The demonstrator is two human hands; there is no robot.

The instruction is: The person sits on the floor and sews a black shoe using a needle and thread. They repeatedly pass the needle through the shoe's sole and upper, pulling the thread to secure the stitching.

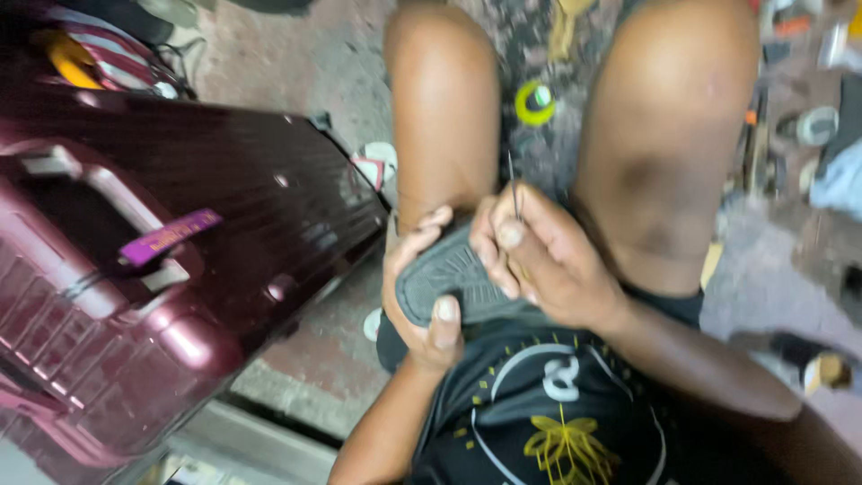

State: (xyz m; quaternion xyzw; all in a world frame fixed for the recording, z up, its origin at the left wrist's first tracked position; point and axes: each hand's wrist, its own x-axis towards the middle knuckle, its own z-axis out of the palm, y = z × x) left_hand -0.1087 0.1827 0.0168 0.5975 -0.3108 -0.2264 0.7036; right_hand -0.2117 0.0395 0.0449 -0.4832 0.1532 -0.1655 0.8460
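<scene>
I sit on the floor with both knees up. My left hand [422,301] grips a dark grey shoe sole [449,278], thumb on its toe end, tread side facing me. My right hand [543,260] rests on the sole's right part and pinches a thin metal needle [513,187] that sticks up from between my fingers. The sole lies between my knees, against my black printed shirt. The rest of the shoe is hidden behind my hands.
A dark red hard-shell suitcase [153,260] with a purple tag lies close on my left. A green and yellow spool [535,102] sits on the floor between my legs. Tools and small items [790,126] are scattered at the right. A concrete ledge [269,440] runs below the suitcase.
</scene>
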